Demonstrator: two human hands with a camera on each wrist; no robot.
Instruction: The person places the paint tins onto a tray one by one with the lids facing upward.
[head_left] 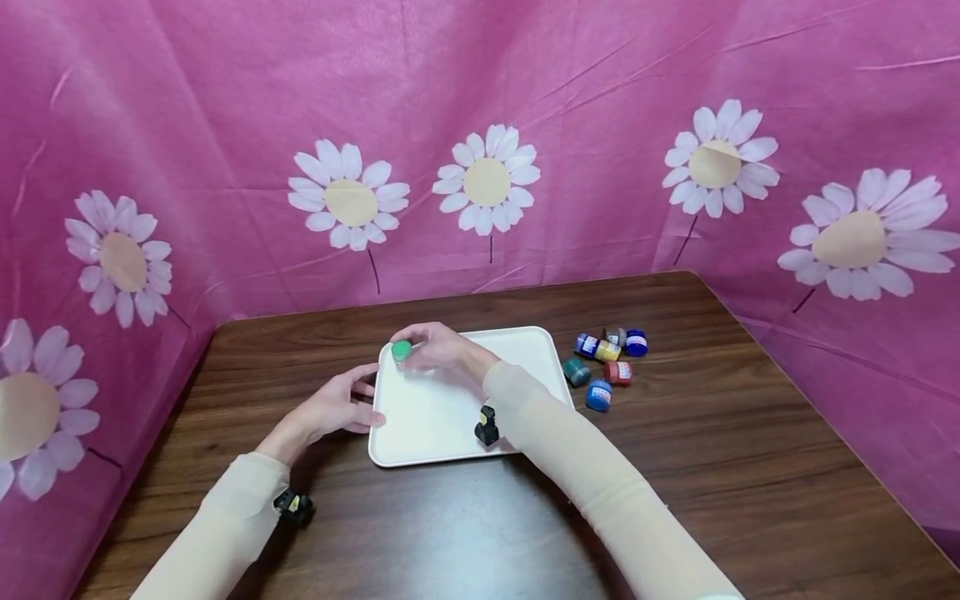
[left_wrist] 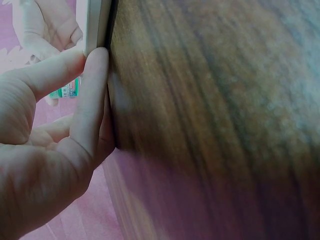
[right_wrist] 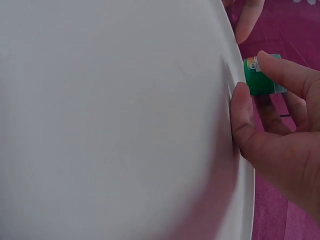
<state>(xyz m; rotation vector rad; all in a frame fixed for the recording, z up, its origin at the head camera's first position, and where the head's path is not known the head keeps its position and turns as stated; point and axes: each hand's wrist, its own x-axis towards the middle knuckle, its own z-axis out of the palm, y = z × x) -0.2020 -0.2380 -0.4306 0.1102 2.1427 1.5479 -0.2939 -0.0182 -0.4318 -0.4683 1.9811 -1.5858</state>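
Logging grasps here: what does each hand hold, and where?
Right hand pinches the green jar by its sides; left hand only touches the white tray's edge.

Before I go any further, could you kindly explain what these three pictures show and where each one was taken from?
There is no machine here: a person works with two bare hands, wearing one camera on the head and one on each wrist. The head view looks down at a dark wooden table backed by pink cloth with daisies. On the table lies a white tray, and to its right a cluster of small paint pots in several colours.

The right hand holds a green-lidded pot in its grip at the tray's far left corner. The right wrist view shows this close up: fingers pinch the green pot at the tray's rim.

The left hand rests against the tray's left edge. The left wrist view shows its fingers on that edge, with the wood beside them.
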